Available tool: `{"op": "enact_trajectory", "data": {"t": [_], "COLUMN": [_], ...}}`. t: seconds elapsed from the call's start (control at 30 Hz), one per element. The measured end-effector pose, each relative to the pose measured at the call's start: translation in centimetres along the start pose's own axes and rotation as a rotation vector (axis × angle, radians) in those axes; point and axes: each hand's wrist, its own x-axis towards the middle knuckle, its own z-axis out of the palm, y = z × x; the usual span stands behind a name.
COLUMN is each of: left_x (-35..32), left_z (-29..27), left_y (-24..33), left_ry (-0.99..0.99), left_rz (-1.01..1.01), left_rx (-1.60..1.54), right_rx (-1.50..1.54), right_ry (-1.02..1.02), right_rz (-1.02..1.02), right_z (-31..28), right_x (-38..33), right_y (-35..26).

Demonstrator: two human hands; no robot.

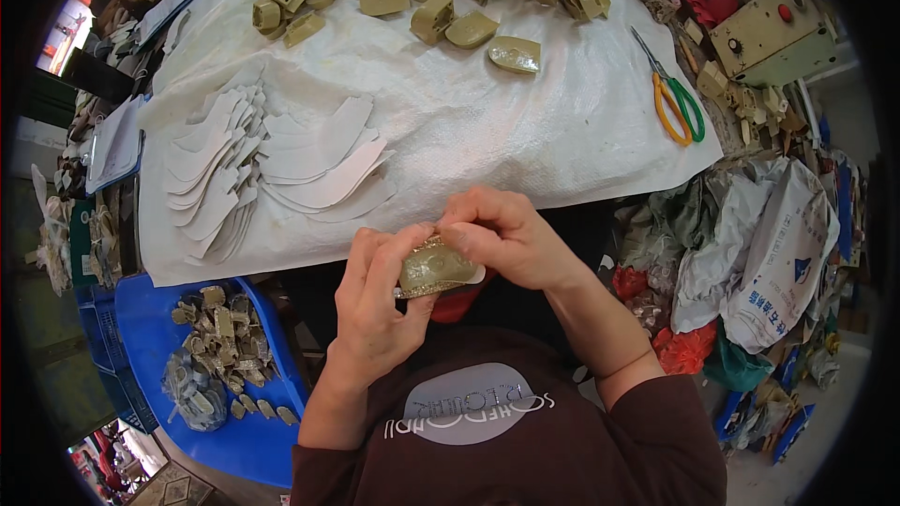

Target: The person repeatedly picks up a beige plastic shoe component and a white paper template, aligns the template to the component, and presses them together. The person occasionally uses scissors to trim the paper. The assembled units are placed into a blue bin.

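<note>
Snugly, left hand [373, 295] clamps the olive piece [433, 268], right hand [514, 239] pinching its upper edge.

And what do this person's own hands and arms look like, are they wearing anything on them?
The left hand and right hand are bare, with no gloves or watch visible. The forearms are uncovered too; dark brown sleeves end around the elbows, part of a shirt with a grey oval print.
</note>
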Motion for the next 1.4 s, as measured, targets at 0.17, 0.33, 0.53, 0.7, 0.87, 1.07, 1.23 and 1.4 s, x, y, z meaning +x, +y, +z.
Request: {"op": "enact_trajectory", "data": {"t": [0.17, 0.33, 0.53, 0.7, 0.87, 1.07, 1.23, 1.4], "left_x": [0.2, -0.1, 0.3, 0.3, 0.0, 0.1, -0.7, -2.1], "left_z": [0.6, 1.9, 3.0, 3.6, 3.7, 3.1, 2.8, 0.2], "left_y": [-0.1, -0.6, -0.2, -0.6, -0.9, -1.3, -1.6, -3.0], "left_ry": [0.039, 0.184, 0.305, 0.340, 0.390, 0.344, 0.342, 0.411], "left_rz": [-0.034, -0.013, 0.039, 0.063, 0.021, 0.033, -0.064, -0.242], "left_rx": [0.024, -0.031, 0.206, 0.329, 0.297, 0.394, 0.226, -0.003], "right_rx": [-0.125, 0.518, 0.010, 0.167, 0.556, 0.111, -0.136, -0.393], "right_ry": [0.162, 0.096, 0.183, 0.310, 0.204, 0.255, 0.296, 0.028], "right_rz": [-0.020, 0.165, -0.017, 0.047, 0.137, 0.055, -0.071, -0.209], "right_z": [0.9, 1.0, 1.6, 2.9, 3.4, 4.5, 5.0, 3.4], "right_x": [-0.3, -0.8, -0.3, -0.1, -0.4, -0.6, -0.6, 1.7], "right_y": [-0.2, 0.5, 0.8, 1.9, 1.4, 1.4, 2.2, 1.4]}}
